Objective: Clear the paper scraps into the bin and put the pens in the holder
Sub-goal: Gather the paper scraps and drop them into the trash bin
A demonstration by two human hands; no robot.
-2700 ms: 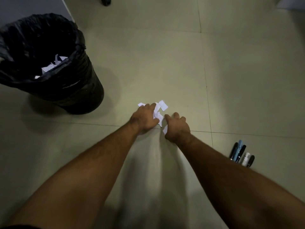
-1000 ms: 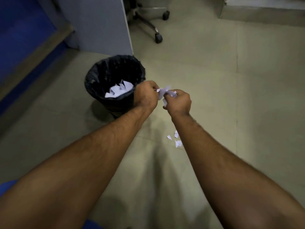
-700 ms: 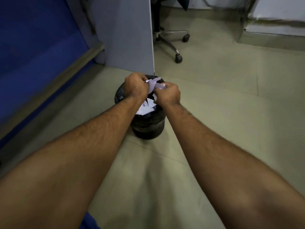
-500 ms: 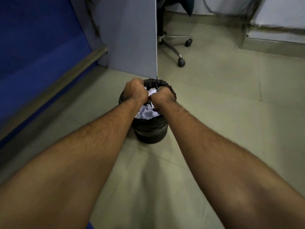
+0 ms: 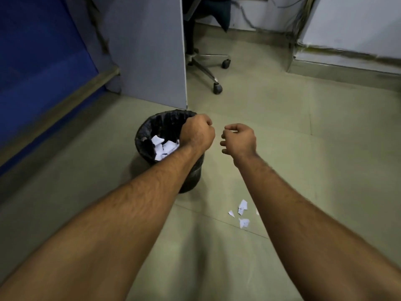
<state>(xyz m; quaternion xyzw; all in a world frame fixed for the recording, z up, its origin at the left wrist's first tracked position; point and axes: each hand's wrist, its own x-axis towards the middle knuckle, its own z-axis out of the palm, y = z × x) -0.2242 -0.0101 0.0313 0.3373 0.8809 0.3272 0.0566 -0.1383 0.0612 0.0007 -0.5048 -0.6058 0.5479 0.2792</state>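
Note:
A black bin (image 5: 149, 131) lined with a black bag stands on the floor, with white paper scraps (image 5: 162, 147) inside. My left hand (image 5: 196, 132) hovers over the bin's right rim, fingers curled into a fist with nothing visible in it. To the right of the bin, my right hand (image 5: 238, 139) is above the floor with fingers loosely apart and empty. Several small paper scraps (image 5: 242, 210) lie on the floor between my forearms. No pens or holder are in view.
A grey partition panel (image 5: 152, 51) stands just behind the bin. An office chair's wheeled base (image 5: 213, 72) is beyond it. A blue wall (image 5: 39, 61) runs along the left; a white wall with cables (image 5: 347, 29) is at the back right.
Both hands carried a bunch of scraps from the floor to the bin and let it go there. The hands have now moved apart and to the right, empty.

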